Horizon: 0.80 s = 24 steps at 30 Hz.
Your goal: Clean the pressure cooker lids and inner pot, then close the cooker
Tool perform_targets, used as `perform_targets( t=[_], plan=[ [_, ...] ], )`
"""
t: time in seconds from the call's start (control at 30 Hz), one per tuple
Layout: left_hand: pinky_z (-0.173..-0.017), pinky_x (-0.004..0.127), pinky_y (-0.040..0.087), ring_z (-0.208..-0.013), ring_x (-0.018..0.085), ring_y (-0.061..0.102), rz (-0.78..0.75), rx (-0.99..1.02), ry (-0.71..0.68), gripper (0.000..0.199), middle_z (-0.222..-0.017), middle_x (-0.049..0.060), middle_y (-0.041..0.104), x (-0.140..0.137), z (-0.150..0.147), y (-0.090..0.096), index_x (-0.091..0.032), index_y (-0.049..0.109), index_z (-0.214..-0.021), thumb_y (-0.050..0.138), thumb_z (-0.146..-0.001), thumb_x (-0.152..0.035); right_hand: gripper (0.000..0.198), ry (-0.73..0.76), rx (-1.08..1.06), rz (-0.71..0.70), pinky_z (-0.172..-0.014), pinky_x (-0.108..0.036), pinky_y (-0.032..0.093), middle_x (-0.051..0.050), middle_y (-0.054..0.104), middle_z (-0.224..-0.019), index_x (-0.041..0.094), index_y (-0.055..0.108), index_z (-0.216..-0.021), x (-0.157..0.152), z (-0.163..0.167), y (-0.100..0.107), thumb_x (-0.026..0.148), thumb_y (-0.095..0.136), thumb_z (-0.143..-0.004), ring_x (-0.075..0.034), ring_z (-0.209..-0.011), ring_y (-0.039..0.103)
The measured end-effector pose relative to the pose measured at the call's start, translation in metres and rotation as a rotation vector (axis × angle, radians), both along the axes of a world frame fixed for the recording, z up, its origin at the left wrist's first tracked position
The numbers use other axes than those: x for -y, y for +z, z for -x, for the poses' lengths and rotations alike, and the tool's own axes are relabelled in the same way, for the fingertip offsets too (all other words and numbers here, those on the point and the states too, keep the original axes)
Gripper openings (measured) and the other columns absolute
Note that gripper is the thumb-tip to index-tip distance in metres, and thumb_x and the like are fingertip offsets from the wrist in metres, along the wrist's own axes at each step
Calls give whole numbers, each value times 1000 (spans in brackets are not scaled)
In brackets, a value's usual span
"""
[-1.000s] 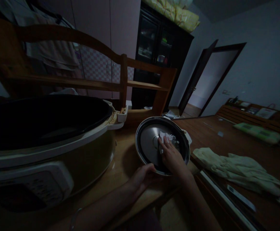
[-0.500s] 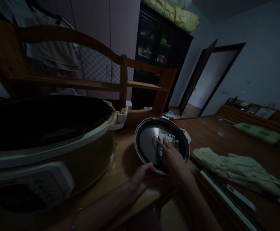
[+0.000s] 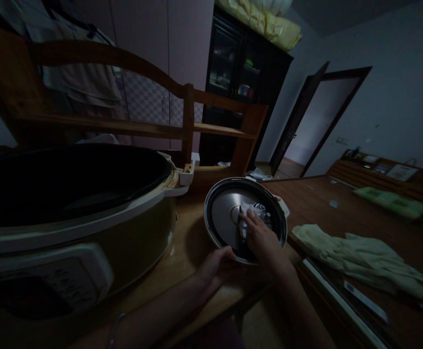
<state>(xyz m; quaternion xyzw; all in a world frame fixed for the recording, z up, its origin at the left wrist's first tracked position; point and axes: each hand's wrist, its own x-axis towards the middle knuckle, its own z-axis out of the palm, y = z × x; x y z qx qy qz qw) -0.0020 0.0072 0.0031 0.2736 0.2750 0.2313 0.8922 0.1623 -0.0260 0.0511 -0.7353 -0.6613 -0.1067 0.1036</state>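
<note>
Clasps the near rim of the round lid (image 3: 219, 211) with the left hand (image 3: 213, 271), thumb on top, other fingers mostly hidden underneath; tips the inner face upward, just right of the large cooker (image 3: 135, 232), over the wooden tabletop (image 3: 184, 237). Bunches the white cloth (image 3: 248, 207) under the right hand (image 3: 262, 240), fingers spread yet pressed down on it, between the metal centre and the round fittings (image 3: 262, 207). Compared with a second ago, sits slightly nearer the body with that cloth, leaving more of the fittings bare; keeps the left thumb at about the same spot. Suggests, as a judgement, short rubbing strokes over a small patch, with the lid well steadied and the wiping unfinished. Farther out, includes a wooden rail (image 3: 124, 127) behind the cooker, and, to the right, a crumpled pale green cloth (image 3: 357, 254) near a slim white remote (image 3: 366, 301).
</note>
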Motion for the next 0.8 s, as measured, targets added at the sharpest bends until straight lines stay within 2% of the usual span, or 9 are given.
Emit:
perform_targets(
  t=[0.17,0.3,0.63,0.8],
  plan=[
    [-82,36,57,-76,19,68,5,4,3,12,-82,11,73,0,0,-2,-10,67,-75,58,-67,-13,69,11,-15,2,-112,-40,40,-10,37,-156,21,44,-147,4,-1,0,-2,45,-82,-26,-143,35],
    [-82,37,56,-79,20,68,-6,16,0,14,-88,13,74,0,0,-2,-9,67,-80,59,-69,-15,67,-1,-23,0,-111,-38,41,-10,38,-155,22,45,-146,3,-2,-1,-1,43,-83,-25,-143,36],
    [-84,38,57,-81,22,69,8,11,5,18,-89,14,74,-1,-1,-1,-8,68,-83,58,-69,-13,64,10,-28,-44,-114,-38,37,-10,39,-155,20,52,-140,1,-3,-2,-3,42,-82,-23,-144,34],
    [-82,37,57,-80,22,69,13,-1,9,18,-89,14,74,-2,-1,-3,-8,68,-83,59,-67,-12,69,6,-28,-37,-113,-39,38,-11,39,-155,21,47,-145,0,-2,-1,-4,42,-81,-24,-144,34]
  ],
)
